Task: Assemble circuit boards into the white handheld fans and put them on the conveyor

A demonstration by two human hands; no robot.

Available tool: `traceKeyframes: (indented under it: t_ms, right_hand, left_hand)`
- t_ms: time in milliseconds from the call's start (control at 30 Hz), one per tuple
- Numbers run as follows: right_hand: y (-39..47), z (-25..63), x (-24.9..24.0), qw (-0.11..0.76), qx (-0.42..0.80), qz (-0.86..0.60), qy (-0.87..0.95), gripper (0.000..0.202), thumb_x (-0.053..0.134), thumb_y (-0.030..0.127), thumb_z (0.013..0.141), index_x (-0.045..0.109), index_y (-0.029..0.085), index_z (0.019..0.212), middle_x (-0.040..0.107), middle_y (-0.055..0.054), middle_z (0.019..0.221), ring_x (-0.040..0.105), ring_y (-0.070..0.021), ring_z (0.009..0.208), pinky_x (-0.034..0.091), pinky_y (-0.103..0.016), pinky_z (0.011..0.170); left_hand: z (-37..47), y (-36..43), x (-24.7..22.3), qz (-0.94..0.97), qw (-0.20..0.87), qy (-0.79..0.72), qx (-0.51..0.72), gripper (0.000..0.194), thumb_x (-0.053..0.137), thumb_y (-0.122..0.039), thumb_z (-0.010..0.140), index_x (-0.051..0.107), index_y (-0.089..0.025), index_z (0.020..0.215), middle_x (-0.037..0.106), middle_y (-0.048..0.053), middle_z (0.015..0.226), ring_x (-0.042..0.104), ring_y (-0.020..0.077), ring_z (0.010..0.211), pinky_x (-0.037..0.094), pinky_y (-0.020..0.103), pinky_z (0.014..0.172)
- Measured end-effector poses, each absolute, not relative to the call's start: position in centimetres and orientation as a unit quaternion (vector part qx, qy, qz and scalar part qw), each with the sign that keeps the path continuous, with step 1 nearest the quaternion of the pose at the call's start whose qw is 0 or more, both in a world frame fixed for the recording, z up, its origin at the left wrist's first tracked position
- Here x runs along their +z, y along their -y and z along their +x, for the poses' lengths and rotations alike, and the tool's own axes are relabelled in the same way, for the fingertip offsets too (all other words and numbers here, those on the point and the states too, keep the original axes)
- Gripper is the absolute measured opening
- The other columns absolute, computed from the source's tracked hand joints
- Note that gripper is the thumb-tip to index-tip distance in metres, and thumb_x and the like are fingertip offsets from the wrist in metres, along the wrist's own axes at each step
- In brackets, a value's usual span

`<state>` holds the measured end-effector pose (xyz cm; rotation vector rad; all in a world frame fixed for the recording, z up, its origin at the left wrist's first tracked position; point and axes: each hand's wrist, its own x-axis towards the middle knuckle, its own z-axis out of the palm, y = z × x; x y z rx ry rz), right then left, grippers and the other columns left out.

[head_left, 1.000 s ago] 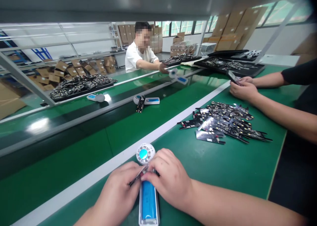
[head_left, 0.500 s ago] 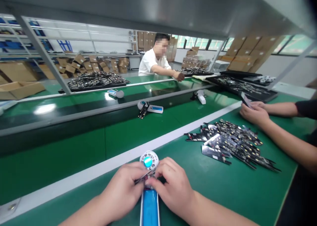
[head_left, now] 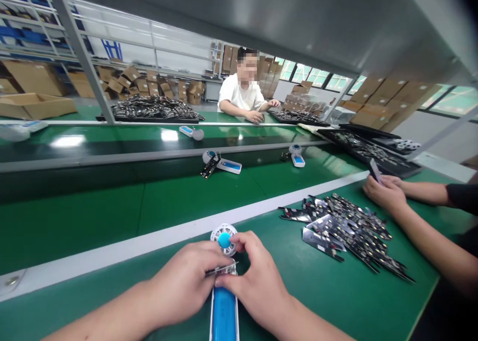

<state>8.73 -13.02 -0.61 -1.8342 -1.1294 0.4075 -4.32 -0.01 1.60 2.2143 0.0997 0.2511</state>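
Fingers (head_left: 206, 255) of the left hand (head_left: 181, 281) pinched shut on a circuit board (head_left: 221, 270); thumb and index of the right hand (head_left: 259, 281) stand apart, index tip at the blue disc (head_left: 224, 240), thumb by the board's near edge.

Head view: handheld fan (head_left: 225, 303) at lower centre of frame, on the green worktop (head_left: 298, 291). White round head with radial slots, blue disc at its middle; white handle shell open upward, blue cylindrical cell (head_left: 225, 318) lying inside.

Obscured: fan neck, largely behind the hands. Circuit board seen nearly edge-on, mostly covered by left-hand fingers; parts on it too small to identify. Handle's lower end cut off by bottom edge.
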Motion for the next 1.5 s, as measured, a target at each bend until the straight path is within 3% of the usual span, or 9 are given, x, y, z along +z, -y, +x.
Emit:
traceKeyframes:
  t_ms: [233,500,733,900,1033,1200,1367,1433,1500]
  right_hand:
    - [13.1,8.7,-0.4,0.456,0.172,-0.738,0.466,0.037,0.090,0.004,0.053,0.064,0.020,0.074,0.059,0.000,0.088,0.060,-0.0208,0.087,0.048,-0.033,0.076]
    - [13.2,8.4,-1.0,0.470,0.127,-0.716,0.500,0.033,0.093,0.007,0.053,0.067,0.021,0.068,0.063,0.002,0.080,0.059,-0.0189,0.081,0.044,-0.031,0.072]
    - [12.9,8.3,-1.1,0.461,0.106,-0.725,0.501,0.032,0.091,0.007,0.054,0.063,0.019,0.064,0.061,0.001,0.077,0.058,-0.0190,0.078,0.043,-0.031,0.070]
    - [12.4,8.7,-0.6,0.453,0.118,-0.721,0.510,0.033,0.091,0.010,0.055,0.067,0.019,0.077,0.063,-0.001,0.083,0.060,-0.0218,0.084,0.048,-0.035,0.075]
    - [12.5,9.4,-0.6,0.497,0.108,-0.672,0.539,0.050,0.077,0.012,0.069,0.064,0.017,0.117,0.065,-0.008,0.106,0.061,-0.0252,0.099,0.051,-0.041,0.088]
    - [12.5,10.2,-0.8,0.508,0.034,-0.600,0.617,0.030,0.045,0.006,0.081,0.071,0.019,0.089,0.068,-0.008,0.089,0.065,-0.0209,0.082,0.054,-0.034,0.071]
    - [12.4,9.8,-0.7,0.468,0.078,-0.636,0.608,0.027,0.061,0.021,0.081,0.072,0.019,0.105,0.071,-0.011,0.098,0.067,-0.0261,0.089,0.056,-0.038,0.075]
    - [12.3,9.6,-1.3,0.450,0.089,-0.637,0.620,0.030,0.066,0.023,0.078,0.071,0.020,0.107,0.071,-0.010,0.100,0.067,-0.0270,0.091,0.056,-0.037,0.077]
    - [12.0,9.6,-2.2,0.440,0.085,-0.634,0.629,0.031,0.066,0.020,0.077,0.071,0.023,0.107,0.072,-0.008,0.100,0.067,-0.0259,0.091,0.056,-0.034,0.077]
  left_hand:
    - [-4.1,-0.2,2.5,0.920,0.385,0.022,0.065,0.027,0.049,-0.007,0.090,0.072,-0.019,0.095,0.069,0.006,0.093,0.064,0.0186,0.088,0.052,0.028,0.076]
    - [-4.0,-0.4,3.0,0.925,0.356,0.096,0.092,0.050,0.043,-0.004,0.092,0.058,-0.027,0.133,0.067,0.006,0.126,0.059,0.0194,0.120,0.048,0.032,0.101]
    - [-4.2,-0.2,3.1,0.921,0.372,0.080,0.084,0.051,0.043,-0.003,0.090,0.061,-0.029,0.131,0.068,0.007,0.121,0.061,0.0215,0.115,0.049,0.034,0.098]
    - [-4.0,-0.1,3.0,0.871,0.483,-0.040,0.083,0.031,0.052,-0.009,0.088,0.077,-0.025,0.096,0.071,0.004,0.093,0.066,0.0188,0.089,0.050,0.028,0.079]
    - [-4.2,-2.7,3.5,0.804,0.522,-0.259,0.120,0.023,0.066,-0.014,0.072,0.079,-0.022,0.089,0.074,0.002,0.085,0.067,0.0205,0.079,0.051,0.028,0.075]
    - [-6.8,-11.3,6.7,0.738,0.359,-0.496,0.283,0.048,0.064,-0.035,0.073,0.069,-0.017,0.117,0.075,0.008,0.096,0.069,0.0275,0.078,0.054,0.035,0.071]
    - [-7.7,-16.5,9.6,0.737,0.141,-0.571,0.334,0.068,0.066,-0.038,0.077,0.052,-0.011,0.138,0.062,0.023,0.124,0.051,0.0507,0.120,0.039,0.061,0.097]
    - [-6.0,-16.8,9.0,0.770,0.112,-0.546,0.310,0.070,0.071,-0.037,0.077,0.050,-0.012,0.139,0.055,0.022,0.135,0.045,0.0472,0.128,0.035,0.058,0.105]
    - [-3.6,-16.9,7.4,0.798,0.116,-0.522,0.276,0.060,0.071,-0.038,0.083,0.052,-0.015,0.135,0.055,0.016,0.136,0.051,0.0365,0.125,0.040,0.053,0.105]
